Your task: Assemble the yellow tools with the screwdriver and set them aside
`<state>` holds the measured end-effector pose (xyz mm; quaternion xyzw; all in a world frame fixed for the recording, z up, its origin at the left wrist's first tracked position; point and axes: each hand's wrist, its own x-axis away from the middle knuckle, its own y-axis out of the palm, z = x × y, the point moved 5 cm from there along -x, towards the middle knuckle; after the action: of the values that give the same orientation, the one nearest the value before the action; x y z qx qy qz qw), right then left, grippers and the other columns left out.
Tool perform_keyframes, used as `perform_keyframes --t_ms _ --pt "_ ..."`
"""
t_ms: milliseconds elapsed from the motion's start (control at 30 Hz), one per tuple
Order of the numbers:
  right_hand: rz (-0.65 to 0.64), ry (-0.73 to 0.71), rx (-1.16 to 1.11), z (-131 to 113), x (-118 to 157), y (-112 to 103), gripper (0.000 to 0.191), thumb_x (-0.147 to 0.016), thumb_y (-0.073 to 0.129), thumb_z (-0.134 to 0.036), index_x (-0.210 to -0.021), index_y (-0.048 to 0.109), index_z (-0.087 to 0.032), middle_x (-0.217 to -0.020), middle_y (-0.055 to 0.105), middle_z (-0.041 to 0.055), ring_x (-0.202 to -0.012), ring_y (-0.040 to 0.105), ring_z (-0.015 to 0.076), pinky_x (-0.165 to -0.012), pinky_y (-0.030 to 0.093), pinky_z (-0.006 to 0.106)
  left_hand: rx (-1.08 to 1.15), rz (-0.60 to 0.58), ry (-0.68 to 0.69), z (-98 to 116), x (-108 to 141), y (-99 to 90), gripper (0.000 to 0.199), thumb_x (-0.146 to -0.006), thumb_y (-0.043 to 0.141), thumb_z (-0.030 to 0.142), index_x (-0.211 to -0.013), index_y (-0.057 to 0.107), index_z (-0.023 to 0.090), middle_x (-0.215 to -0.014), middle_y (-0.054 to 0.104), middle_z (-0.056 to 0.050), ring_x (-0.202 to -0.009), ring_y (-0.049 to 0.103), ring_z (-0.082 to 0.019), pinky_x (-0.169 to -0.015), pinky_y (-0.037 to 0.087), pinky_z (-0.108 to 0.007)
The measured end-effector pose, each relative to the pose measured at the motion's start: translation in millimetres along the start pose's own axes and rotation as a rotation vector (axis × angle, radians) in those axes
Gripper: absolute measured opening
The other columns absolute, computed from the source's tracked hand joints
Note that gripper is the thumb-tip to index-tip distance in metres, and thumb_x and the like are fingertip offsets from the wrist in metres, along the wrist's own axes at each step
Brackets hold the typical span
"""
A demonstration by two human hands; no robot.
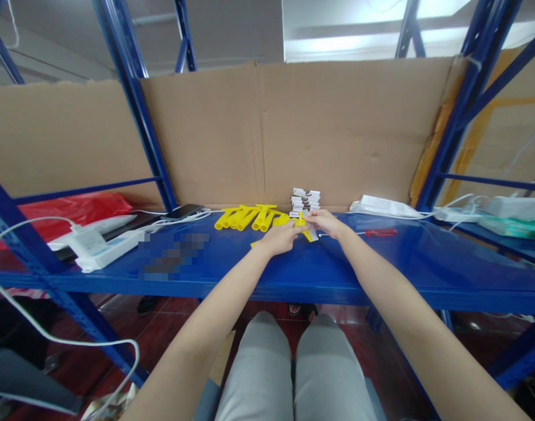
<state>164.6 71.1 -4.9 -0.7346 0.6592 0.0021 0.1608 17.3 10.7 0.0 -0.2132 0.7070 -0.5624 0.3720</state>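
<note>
Both hands meet over the blue shelf, just in front of a small stack of white pieces [305,202]. My left hand [276,238] is closed on a yellow plastic piece [307,235], part of which its fingers hide. Close beside it, my right hand [326,223] pinches a thin, flat, pale piece [313,232] that lies against the yellow one; its exact kind is too small to tell. Left of my hands several yellow T-shaped plastic tubes [245,218] lie in a row. To the right rests a screwdriver [380,233] with a red handle.
A cardboard panel [337,128] closes off the back of the blue shelf [232,263]. Power strips stand at left [113,250] and right [383,206], with white cables. A dark phone [186,211] lies back left. Blue metal posts [138,111] frame both sides.
</note>
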Motion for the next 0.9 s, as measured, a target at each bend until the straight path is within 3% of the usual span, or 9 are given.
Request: perform_keyframes --t_ms 267,667,900 --pt "-0.031 -0.052 -0.079 -0.2 -2.5 0.7 0.038 -0.055 0.081 -0.041 -0.061 0.051 -0.019 -0.062 0.052 -0.0048 -0.063 0.048 0.0108 -0.058 0.034 0.023 -0.045 -0.007 0.004 0.2 0.6 -0.6 0.056 -0.094 0.038 0.017 -0.147 0.039 0.037 -0.120 0.056 -0.009 -0.100 0.060 -0.024 -0.085 0.049 -0.036" --pt "-0.018 -0.092 -0.087 -3.2 -1.7 10.2 0.037 -0.064 0.077 -0.046 -0.063 0.052 -0.019 -0.058 0.051 -0.0058 -0.056 0.044 0.0085 -0.055 0.034 0.022 -0.087 0.033 -0.034 -5.3 -0.1 -2.5 0.056 -0.095 0.035 0.016 -0.147 0.039 0.038 -0.121 0.058 -0.009 -0.097 0.063 -0.023 -0.085 0.049 -0.036" --pt "-0.196 0.047 -0.109 0.3 2.3 11.8 0.019 -0.075 0.074 -0.029 -0.071 0.060 -0.018 -0.064 0.063 -0.0003 -0.058 0.055 0.0100 -0.056 0.043 0.020 -0.075 0.076 -0.167 -19.6 1.0 -6.0 0.055 -0.096 0.033 0.019 -0.149 0.037 0.035 -0.125 0.057 -0.009 -0.106 0.061 -0.025 -0.088 0.049 -0.037"
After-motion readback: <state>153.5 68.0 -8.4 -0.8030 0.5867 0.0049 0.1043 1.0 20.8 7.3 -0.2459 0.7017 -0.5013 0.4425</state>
